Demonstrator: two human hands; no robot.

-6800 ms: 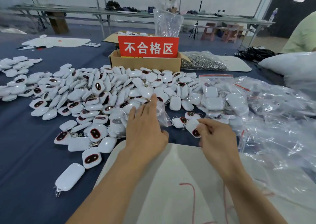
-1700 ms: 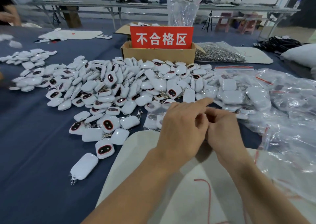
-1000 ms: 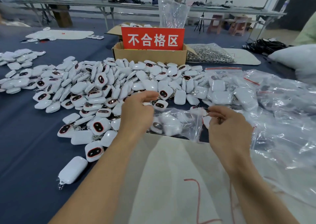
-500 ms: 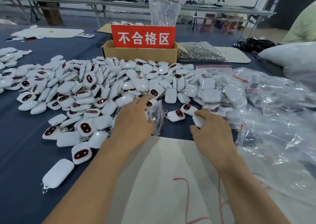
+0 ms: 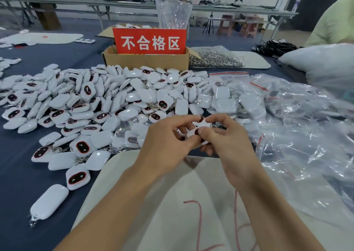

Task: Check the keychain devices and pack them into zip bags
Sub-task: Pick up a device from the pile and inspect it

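Keychain devices sit dark-face-up, pinched between left hand and right hand.

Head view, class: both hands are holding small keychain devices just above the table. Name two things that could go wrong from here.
1. The left hand and right hand pinch the held devices with just the fingers. One could slip into the loose pile, and a checked unit would be lost among unchecked ones.
2. The packed zip bags lie right against that pile, so bagged and loose units might get mixed.
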